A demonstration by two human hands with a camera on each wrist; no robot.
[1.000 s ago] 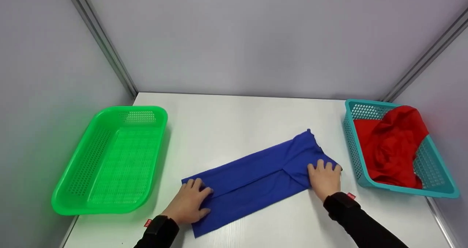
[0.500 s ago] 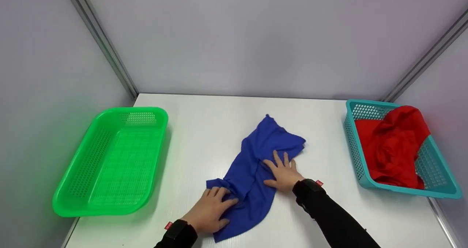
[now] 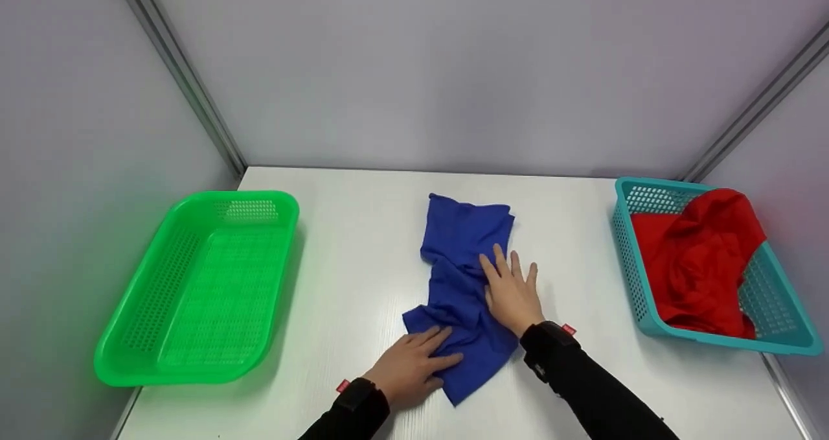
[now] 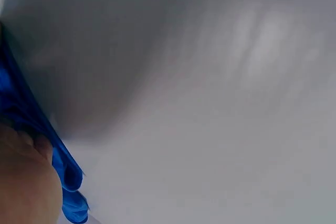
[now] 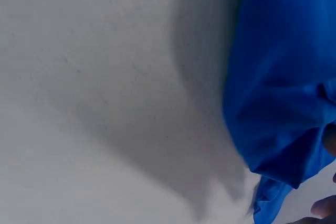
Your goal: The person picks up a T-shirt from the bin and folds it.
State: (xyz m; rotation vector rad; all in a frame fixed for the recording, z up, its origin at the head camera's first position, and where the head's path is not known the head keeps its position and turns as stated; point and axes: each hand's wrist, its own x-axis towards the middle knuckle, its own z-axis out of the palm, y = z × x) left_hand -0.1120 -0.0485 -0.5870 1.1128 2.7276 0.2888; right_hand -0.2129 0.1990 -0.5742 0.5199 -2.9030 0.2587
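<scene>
On the far left of the white table [image 3: 363, 232], a green basket [image 3: 194, 291] is standing with nothing inside it. Near the middle of the table, the blue cloth [image 3: 463, 265] is lying in a long, wrinkled strip that is running away from the person. The left hand [image 3: 414, 365] is lying flat on the near end of the cloth, its fingers straight and close together, pressing the fabric down. Just to the right, the right hand [image 3: 511, 294] is resting on the middle of the cloth with the fingers spread and straight, also pressing. Neither hand is pinching anything. The wrist views are showing only blurred blue fabric and table. On the far right, a teal basket [image 3: 631, 278] is holding a crumpled red cloth [image 3: 696, 265].

I am judging that the folding is at the stage of turning and flattening the strip. The next move is probably calling for smoothing the wrinkles first and then taking one short end with both hands, so the edges are meeting evenly.
</scene>
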